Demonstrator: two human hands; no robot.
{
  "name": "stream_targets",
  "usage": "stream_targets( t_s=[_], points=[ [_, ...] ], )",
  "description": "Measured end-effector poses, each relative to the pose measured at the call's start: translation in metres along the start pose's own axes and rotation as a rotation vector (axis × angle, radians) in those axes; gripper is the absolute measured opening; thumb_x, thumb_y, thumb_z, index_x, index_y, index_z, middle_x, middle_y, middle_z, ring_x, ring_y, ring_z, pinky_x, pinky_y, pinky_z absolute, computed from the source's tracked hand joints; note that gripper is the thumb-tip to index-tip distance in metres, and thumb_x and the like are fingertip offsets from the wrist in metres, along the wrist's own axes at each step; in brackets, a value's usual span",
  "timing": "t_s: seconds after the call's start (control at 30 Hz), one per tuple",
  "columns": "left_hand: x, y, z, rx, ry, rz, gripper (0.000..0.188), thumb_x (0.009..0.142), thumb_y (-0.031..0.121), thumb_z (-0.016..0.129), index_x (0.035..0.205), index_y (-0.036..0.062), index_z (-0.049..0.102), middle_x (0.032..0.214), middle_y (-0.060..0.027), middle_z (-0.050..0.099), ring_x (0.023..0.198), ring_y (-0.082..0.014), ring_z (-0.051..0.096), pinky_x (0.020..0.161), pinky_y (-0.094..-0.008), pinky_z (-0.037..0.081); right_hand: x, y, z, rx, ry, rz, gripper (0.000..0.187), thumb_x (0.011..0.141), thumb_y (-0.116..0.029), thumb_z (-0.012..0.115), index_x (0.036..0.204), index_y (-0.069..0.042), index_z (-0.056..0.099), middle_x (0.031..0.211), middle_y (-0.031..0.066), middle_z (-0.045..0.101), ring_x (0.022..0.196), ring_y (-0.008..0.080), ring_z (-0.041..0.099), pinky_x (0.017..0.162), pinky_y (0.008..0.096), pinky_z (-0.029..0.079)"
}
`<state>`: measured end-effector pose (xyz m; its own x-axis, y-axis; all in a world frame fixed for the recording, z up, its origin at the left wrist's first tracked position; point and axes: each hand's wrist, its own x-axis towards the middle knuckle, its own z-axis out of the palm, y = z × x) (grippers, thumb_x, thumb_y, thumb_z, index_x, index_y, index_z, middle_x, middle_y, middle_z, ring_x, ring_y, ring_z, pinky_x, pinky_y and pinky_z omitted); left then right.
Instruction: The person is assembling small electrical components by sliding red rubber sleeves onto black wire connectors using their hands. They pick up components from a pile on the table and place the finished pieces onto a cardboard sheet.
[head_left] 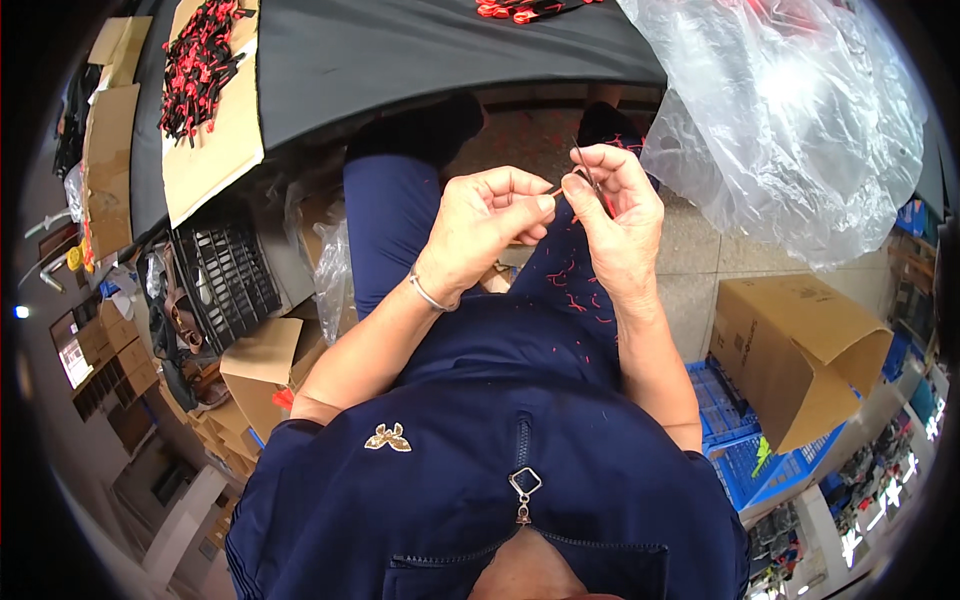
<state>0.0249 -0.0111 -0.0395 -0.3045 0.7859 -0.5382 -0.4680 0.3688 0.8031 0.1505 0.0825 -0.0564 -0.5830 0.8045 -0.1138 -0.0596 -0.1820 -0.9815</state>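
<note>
Over my lap, my left hand (492, 215) is closed in a pinch, with a thin orange-red strip (557, 192) at its fingertips. The strip reaches across to my right hand (622, 215), whose thumb and fingers are closed as well. From the right hand's fingertips sticks up a thin dark pointed tool (578, 155); red shows beside its lower part, and the fingers hide most of it. A small black piece shows at the right thumb, too covered to name. Red scraps (575, 300) lie scattered over my dark blue trouser leg.
A black-covered table (450, 50) stands ahead. On its left, a cardboard sheet (215, 180) bears a pile of small red-and-black pieces (205, 65); more red pieces (530, 10) lie at the far edge. Right are clear plastic (780, 130), a cardboard box (790, 340) and a blue crate (735, 440).
</note>
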Motion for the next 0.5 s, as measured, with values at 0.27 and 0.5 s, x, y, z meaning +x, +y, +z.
stream_targets(
  t_s=[0.27, 0.5],
  points=[
    [0.001, 0.002, 0.002, -0.137, 0.010, -0.041, 0.012, 0.083, 0.009, 0.064, 0.092, 0.0014, 0.063, 0.075, -0.0034, 0.062, 0.062, -0.0064, 0.055, 0.059, -0.0184, 0.047, -0.021, -0.008, -0.010, -0.362, 0.138, -0.088, 0.024, 0.076, -0.008, 0.075, 0.095, 0.000, 0.062, 0.084, 0.0066, 0.065, 0.073, 0.0116, 0.061, 0.066, 0.0254, 0.049],
    [0.004, 0.000, 0.004, -0.116, 0.017, 0.020, 0.013, 0.083, 0.006, 0.062, 0.093, -0.0008, 0.064, 0.075, -0.0037, 0.063, 0.063, -0.0049, 0.054, 0.060, -0.0178, 0.046, -0.019, 0.002, -0.010, -0.619, 0.155, -0.300, 0.020, 0.073, -0.009, 0.075, 0.088, -0.002, 0.063, 0.073, 0.0081, 0.065, 0.066, 0.0185, 0.062, 0.059, 0.0276, 0.049]
  ],
)
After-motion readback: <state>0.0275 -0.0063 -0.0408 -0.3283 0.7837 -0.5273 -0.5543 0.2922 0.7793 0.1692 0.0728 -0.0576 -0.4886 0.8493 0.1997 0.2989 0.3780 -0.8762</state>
